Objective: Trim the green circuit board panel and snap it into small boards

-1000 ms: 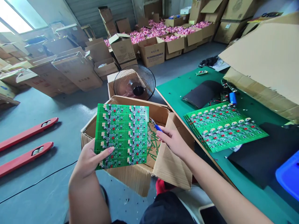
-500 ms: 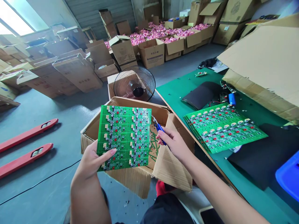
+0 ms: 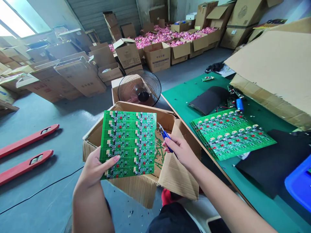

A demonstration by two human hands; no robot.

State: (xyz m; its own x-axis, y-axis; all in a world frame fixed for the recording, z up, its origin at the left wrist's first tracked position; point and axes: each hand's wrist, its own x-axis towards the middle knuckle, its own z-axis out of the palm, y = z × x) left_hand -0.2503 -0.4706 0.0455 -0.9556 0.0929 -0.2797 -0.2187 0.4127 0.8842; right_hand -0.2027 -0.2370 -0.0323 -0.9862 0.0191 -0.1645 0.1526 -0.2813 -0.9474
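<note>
A green circuit board panel [image 3: 128,144] with rows of small parts is held up over an open cardboard box [image 3: 178,168]. My left hand [image 3: 97,163] grips its lower left side, thumb across the front. Closed around blue-handled cutters [image 3: 165,138], my right hand [image 3: 178,147] is just right of the panel, the tool's tips near the panel's right edge but apart from it. Thin green strips [image 3: 159,155] lie inside the box. On the green table [image 3: 179,94] rests a stack of similar panels [image 3: 233,134].
A black fan [image 3: 139,87] stands behind the box. Black sheets, a blue cylinder [image 3: 239,104] and a blue bin [image 3: 300,184] are on the table. Red forks [image 3: 29,163] lie on the floor at left, near a black cable. Cartons fill the background.
The view has shifted slightly. Both hands hold the same things, and the cutters remain close to the panel's right edge.
</note>
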